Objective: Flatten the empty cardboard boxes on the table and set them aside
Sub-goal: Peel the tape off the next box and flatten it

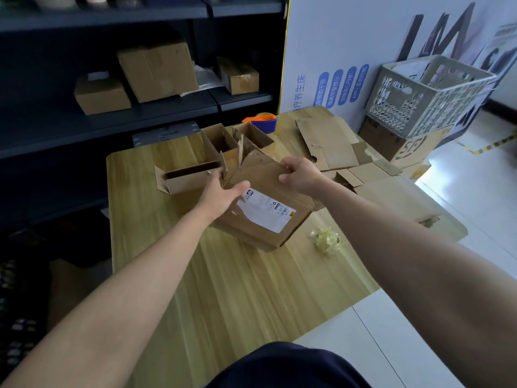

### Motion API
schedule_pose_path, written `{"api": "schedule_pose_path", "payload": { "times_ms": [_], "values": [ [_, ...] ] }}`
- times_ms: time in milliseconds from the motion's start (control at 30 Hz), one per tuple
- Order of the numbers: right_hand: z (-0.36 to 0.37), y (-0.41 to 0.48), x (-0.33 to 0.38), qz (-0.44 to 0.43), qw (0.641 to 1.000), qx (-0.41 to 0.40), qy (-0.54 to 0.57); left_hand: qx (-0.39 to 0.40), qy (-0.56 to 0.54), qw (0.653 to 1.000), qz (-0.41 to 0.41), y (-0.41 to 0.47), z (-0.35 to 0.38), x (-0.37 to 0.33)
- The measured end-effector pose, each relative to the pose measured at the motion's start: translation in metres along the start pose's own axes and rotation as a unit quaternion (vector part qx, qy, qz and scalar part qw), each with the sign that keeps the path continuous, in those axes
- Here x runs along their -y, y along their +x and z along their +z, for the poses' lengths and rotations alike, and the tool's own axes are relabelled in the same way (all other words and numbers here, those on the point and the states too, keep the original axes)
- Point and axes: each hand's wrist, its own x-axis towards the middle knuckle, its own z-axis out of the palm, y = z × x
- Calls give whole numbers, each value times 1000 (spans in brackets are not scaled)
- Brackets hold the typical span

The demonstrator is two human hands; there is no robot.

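Cardboard box (268, 222) with a white shipping label (265, 210) sits at the middle of the wooden desk (223, 289), held tilted between both hands, its near corner low over the desk top. Whether that corner touches the wood cannot be told. The left hand (221, 191) grips the box at its upper left edge, thumb lying on the top face just beside the label, the fingers hidden behind the cardboard. The right hand (302, 175) grasps the far upper edge, fingers curled over it. A loose flap stands up between the two hands.

Just left of the held box lies a long open box (187, 177), its opening facing up. Behind it, toward the far edge of the desk, a small open box (221, 140) stands beside a second small open box (253, 134). A blue and orange tape roll (264, 121) rests near the far edge, just behind the second one.

On the right side of the desk, flattened cardboard (327, 144) lies in overlapping sheets that reach to the right edge. A crumpled wad of yellowish tape (326, 242) lies on the bare wood near the held box's lower right corner.

Past the desk on the right, a white plastic crate (428, 93) sits on top of a printed carton (411, 147) on the floor. A dark shelf (167, 107) behind the desk carries several closed brown parcels.
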Motion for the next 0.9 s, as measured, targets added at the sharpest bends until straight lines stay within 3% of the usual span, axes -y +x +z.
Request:
{"api": "schedule_pose_path", "payload": {
  "times_ms": [67, 233, 533, 700, 767, 900],
  "values": [
    [4, 0, 9, -27, 999, 20, -8, 54, -21, 998, 21, -1, 3, -7],
    [6, 0, 16, -39, 998, 45, -30, -4, 45, 999, 7, 2, 6, -1],
    [10, 3, 11, -13, 998, 38, -46, -14, 83, 996, -26, -6, 19, 2],
    [10, 16, 16, 39, 998, -24, -37, -99, 156, 979, 92, -14, 27, -12],
    [4, 23, 17, 78, 996, -43, -24, -74, 204, 968, 122, -16, 29, -14],
    [-12, 32, 12, 174, 980, -76, 65, 83, 172, 974, 125, -21, 28, -15]
  ]
}}
